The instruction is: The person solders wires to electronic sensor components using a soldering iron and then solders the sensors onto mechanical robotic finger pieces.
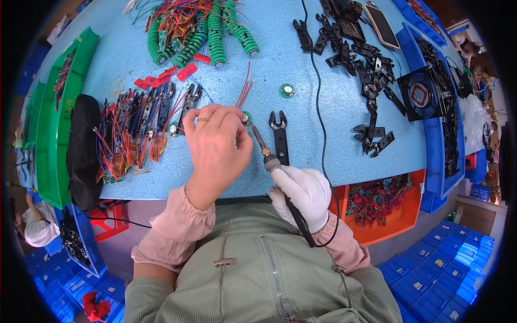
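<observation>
My bare left hand (218, 141), a ring on one finger, pinches a small round green part with a silvery centre (246, 118) just above the table. Thin red wires (244, 92) stretch away from the fingertips. In a white glove, my right hand (306, 195) grips a soldering iron (271, 162), its tip close beside the round part; whether they touch, I cannot tell. A black fork-ended plastic piece (279, 137) lies right of the iron's tip. Farther off rests another round green part (287, 90). My left fingers partly hide the pinched part.
Wired black pieces with circuit boards (134, 126) lie left, near a black pouch (84, 153). Green coils (215, 40) and red wires are piled at the back. Loose black pieces (371, 81) spread right, beside a blue bin (432, 121). The iron's cord (321, 107) crosses the table.
</observation>
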Action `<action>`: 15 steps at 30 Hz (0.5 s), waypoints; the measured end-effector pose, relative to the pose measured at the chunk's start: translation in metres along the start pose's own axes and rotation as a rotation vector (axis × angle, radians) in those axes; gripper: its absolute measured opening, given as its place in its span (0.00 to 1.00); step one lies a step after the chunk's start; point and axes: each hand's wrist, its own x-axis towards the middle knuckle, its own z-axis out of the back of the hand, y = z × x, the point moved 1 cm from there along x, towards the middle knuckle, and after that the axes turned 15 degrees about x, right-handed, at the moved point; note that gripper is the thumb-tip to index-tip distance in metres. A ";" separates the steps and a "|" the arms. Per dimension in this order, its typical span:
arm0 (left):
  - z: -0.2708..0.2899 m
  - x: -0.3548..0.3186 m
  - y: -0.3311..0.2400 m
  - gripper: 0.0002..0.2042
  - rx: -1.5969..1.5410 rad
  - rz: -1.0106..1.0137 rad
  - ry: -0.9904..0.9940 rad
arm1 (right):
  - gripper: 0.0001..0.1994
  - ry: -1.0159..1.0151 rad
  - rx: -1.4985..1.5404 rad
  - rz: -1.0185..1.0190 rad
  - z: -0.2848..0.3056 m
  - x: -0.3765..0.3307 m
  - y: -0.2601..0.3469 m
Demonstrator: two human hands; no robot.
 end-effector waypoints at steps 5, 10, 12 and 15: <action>0.000 0.000 0.001 0.08 0.000 -0.001 0.009 | 0.14 0.031 -0.027 -0.037 0.001 0.001 0.004; 0.000 0.000 0.001 0.08 -0.001 0.001 0.011 | 0.15 0.038 -0.035 -0.040 0.001 0.002 0.004; 0.000 0.000 0.001 0.08 -0.001 0.002 0.005 | 0.15 0.036 -0.032 -0.038 0.001 0.002 0.004; 0.000 0.001 0.001 0.08 -0.007 0.001 0.010 | 0.15 0.034 -0.041 -0.033 0.001 0.002 0.004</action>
